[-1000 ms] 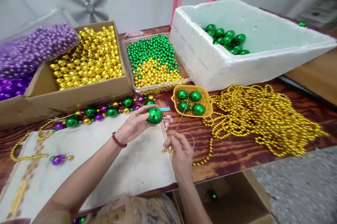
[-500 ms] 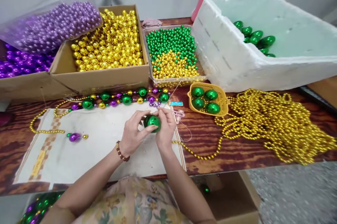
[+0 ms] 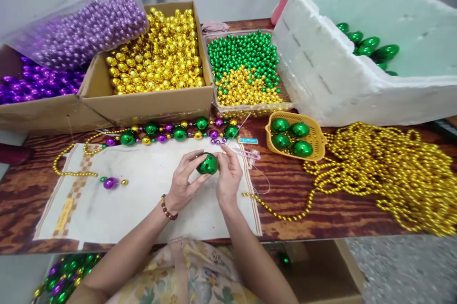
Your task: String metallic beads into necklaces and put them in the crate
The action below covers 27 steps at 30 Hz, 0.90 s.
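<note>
A large shiny green bead (image 3: 207,164) is gripped between the thumb and fingers of my left hand (image 3: 183,178), over the white towel (image 3: 143,204). My right hand (image 3: 229,175) is closed at the bead's right side, its fingertips touching or almost touching it; what they pinch is too small to make out. A thin, straight needle-like line (image 3: 243,124) slants up and right from near those fingers. Beyond my hands lies a strung garland (image 3: 179,133) of green, purple and gold beads. A few small purple beads (image 3: 217,142) sit just past my right fingertips.
A yellow basket (image 3: 323,141) holds large green beads, beside heaped gold bead strands (image 3: 385,171). Behind stand a cardboard box (image 3: 150,108) of gold beads, a clear tray (image 3: 250,109) of small beads and a foam box (image 3: 321,75). Loose beads (image 3: 110,183) lie on the towel's left.
The view has swung slightly left, so the table things sit further right. My right index finger has lifted and straightened a little; my left hand still grips the green bead.
</note>
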### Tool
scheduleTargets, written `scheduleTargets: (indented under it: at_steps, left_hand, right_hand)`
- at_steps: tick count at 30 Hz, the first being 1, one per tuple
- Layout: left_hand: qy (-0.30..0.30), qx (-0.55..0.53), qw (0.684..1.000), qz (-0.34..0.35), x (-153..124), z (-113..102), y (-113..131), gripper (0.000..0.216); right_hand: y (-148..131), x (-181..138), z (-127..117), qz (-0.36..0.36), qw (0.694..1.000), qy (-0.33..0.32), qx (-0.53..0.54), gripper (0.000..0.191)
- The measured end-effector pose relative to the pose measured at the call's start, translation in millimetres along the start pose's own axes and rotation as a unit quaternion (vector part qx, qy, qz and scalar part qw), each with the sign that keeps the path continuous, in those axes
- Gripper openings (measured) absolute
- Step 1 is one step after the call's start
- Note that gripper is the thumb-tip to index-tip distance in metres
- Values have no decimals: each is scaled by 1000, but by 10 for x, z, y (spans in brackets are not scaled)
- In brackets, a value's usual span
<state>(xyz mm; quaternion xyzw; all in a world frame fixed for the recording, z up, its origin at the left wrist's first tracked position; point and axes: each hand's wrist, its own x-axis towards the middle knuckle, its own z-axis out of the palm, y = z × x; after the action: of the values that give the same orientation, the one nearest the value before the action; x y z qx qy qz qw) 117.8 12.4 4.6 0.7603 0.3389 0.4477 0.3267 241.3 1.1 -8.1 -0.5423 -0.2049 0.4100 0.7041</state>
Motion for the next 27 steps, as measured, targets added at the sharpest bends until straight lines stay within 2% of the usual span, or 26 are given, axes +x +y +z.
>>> scheduleTargets:
  at_steps: [4,7,11,14,19,27]
  left_hand:
    - [12,-29,999,-26,23,-110,-54,48]
    - [46,-83,993,-64,117,-207,-64,45]
    - [105,-203,964,-137,341,-353,-36,40]
    - [129,-279,935,-175,505,-441,5,40]
    - [154,-367,897,-193,649,-497,94,40]
    - [144,-396,883,-205,653,-518,130,39]
  right_hand:
    - [18,-103,-214,-10,999,-28,-31,21]
    - [75,-255,-400,2,996,-67,-63,18]
    - [158,-471,-539,-16,984,-137,-109,15]
    - [181,-569,-537,-48,976,-162,-138,15]
    - [173,-592,-484,-66,970,-174,-155,15]
    - [218,-571,-475,-54,969,-177,-162,16]
